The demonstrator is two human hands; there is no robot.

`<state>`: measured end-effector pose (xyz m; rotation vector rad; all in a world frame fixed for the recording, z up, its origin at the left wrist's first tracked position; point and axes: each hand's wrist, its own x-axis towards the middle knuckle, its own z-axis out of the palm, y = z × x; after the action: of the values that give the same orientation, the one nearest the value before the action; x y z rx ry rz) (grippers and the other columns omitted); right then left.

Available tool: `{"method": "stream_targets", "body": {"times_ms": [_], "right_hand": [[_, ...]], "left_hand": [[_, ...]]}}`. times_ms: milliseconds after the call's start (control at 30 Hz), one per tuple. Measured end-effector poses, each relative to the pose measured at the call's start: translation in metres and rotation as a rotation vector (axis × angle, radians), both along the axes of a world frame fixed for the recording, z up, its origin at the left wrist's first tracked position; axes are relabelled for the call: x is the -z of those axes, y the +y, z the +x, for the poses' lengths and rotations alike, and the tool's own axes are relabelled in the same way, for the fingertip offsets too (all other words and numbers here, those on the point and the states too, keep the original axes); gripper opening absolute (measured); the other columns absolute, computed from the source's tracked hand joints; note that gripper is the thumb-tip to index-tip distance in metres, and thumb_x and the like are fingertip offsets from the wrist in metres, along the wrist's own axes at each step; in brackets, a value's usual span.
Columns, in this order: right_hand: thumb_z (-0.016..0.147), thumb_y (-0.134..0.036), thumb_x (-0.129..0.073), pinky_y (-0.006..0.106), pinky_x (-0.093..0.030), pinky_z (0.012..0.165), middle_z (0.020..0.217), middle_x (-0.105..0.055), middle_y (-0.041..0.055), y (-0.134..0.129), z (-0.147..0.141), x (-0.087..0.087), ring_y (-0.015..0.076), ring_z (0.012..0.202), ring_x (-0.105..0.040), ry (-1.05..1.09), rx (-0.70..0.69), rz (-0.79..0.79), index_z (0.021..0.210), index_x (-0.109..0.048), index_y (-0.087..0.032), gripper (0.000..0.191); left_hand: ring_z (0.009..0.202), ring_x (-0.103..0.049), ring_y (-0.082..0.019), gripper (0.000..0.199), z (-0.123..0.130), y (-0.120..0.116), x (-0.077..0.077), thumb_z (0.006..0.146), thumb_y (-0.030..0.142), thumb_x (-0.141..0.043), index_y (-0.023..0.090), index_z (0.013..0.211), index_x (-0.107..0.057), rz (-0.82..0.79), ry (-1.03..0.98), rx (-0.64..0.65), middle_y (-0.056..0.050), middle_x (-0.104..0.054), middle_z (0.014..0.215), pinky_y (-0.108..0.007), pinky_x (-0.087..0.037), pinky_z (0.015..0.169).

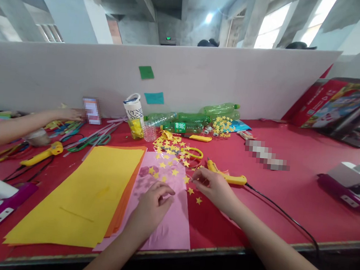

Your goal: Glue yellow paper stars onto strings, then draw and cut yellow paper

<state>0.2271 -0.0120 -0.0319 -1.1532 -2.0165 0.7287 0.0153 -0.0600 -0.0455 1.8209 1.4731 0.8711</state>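
My left hand [156, 204] hovers over the pink sheet [175, 230], its fingers curved and a gap showing between thumb and fingertips, with nothing visible in it. To its right, my right hand [214, 189] has thumb and fingertips drawn together; anything between them is too small to make out. Loose yellow paper stars [175, 172] are scattered around the fingertips, on the pink sheet and the red tabletop. Just behind my right hand lies a yellow hot glue gun [234, 179] with a black cord. Yellow-handled scissors [194, 153] rest among the stars.
Yellow sheets [78, 193] over orange ones lie at left. Behind stand a decorated clear container [134, 117] and green plastic bottles [193, 118], with a yellow cutter [200, 138] in front. Another person's arm [21, 124] reaches in from the left. Purple power strips [346, 192] flank the table.
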Motion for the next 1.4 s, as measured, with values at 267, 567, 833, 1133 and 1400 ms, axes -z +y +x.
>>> {"method": "stream_targets", "body": {"times_ms": [267, 567, 833, 1133, 1400], "right_hand": [[0.078, -0.013, -0.052, 0.024, -0.045, 0.062, 0.078, -0.065, -0.0008, -0.012, -0.004, -0.007, 0.0131, 0.068, -0.060, 0.083, -0.109, -0.138, 0.082, -0.058, -0.021, 0.011], [0.077, -0.015, -0.049, 0.024, -0.039, 0.055, 0.067, -0.058, -0.0009, -0.009, -0.001, -0.005, 0.0143, 0.059, -0.054, -0.051, 0.118, 0.051, 0.074, -0.051, -0.022, 0.007], [0.070, -0.009, -0.052, 0.023, -0.047, 0.043, 0.087, -0.067, 0.0025, 0.034, 0.005, -0.013, 0.0127, 0.051, -0.062, 0.346, 0.238, -0.447, 0.095, -0.043, -0.022, 0.030], [0.073, -0.016, -0.064, 0.025, -0.056, 0.050, 0.062, -0.065, -0.0017, 0.045, -0.026, -0.001, 0.0154, 0.056, -0.068, 0.524, 0.054, -0.702, 0.080, -0.058, -0.019, 0.009], [0.076, -0.013, -0.059, 0.023, -0.057, 0.059, 0.071, -0.071, 0.0025, 0.040, -0.019, -0.020, 0.0121, 0.058, -0.067, 0.702, 0.084, -0.704, 0.072, -0.062, -0.018, 0.007]], "left_hand": [[0.120, -0.047, -0.025, 0.020, -0.009, 0.008, 0.005, 0.079, 0.023, -0.052, 0.023, 0.088, -0.070, 0.049, 0.078, -0.111, -0.008, -0.055, 0.116, -0.039, -0.040, 0.097], [0.048, -0.056, -0.013, 0.029, -0.023, 0.020, 0.004, 0.073, 0.026, -0.054, 0.015, 0.099, -0.061, -0.358, -0.396, -0.178, -0.001, -0.061, 0.067, -0.022, -0.040, 0.040], [0.052, -0.060, -0.009, 0.018, -0.068, 0.072, -0.017, 0.067, 0.014, -0.061, 0.014, 0.086, -0.062, -0.322, -0.514, -0.309, 0.000, -0.065, 0.065, -0.020, -0.048, 0.052], [0.075, -0.068, -0.022, 0.037, -0.035, 0.086, -0.013, 0.054, 0.018, -0.078, 0.013, 0.088, -0.064, -0.511, -0.666, -0.055, -0.011, -0.071, 0.088, -0.036, -0.054, 0.069], [0.086, -0.067, -0.024, 0.044, -0.028, 0.069, -0.014, 0.059, 0.037, -0.077, 0.018, 0.096, -0.061, -0.388, -0.751, -0.082, -0.009, -0.070, 0.095, -0.038, -0.054, 0.076]]}}
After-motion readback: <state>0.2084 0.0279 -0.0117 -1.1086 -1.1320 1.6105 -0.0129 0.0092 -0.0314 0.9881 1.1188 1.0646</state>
